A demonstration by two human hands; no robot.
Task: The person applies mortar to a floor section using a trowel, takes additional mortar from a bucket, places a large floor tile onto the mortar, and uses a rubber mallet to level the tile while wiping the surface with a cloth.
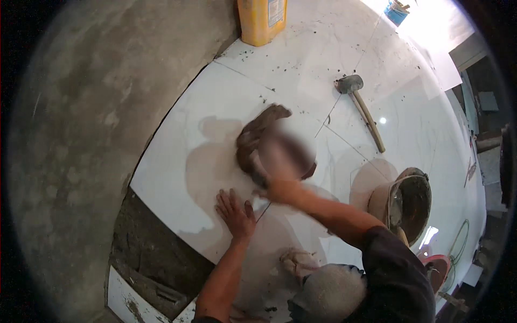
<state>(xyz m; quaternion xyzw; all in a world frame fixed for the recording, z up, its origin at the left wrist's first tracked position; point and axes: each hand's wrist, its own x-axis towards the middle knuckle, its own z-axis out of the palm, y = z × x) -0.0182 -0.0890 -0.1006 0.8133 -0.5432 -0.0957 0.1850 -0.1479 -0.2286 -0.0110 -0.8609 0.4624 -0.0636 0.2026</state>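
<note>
A bunched brown rag [250, 141] lies on the large white floor tiles [199, 151]. My right hand [280, 185] reaches across and rests at the near side of this rag. A blurred patch covers its fingers, so I cannot see how they hold the cloth. Just to the left and nearer, my left hand [235, 213] lies palm down on a tile with its fingers spread and nothing in it. Beyond the rag to the right, a rubber mallet [350, 84] with a wooden handle lies across the tiles.
On the right a dirty bucket [379, 202] stands tilted toward me, a wooden handle [402, 236] inside it. A yellow jerrycan [257, 24] stands at the far wall. To the left, the tile edge borders a bare dark gap [151, 237] beside rough concrete. Crumbs lie scattered farther off.
</note>
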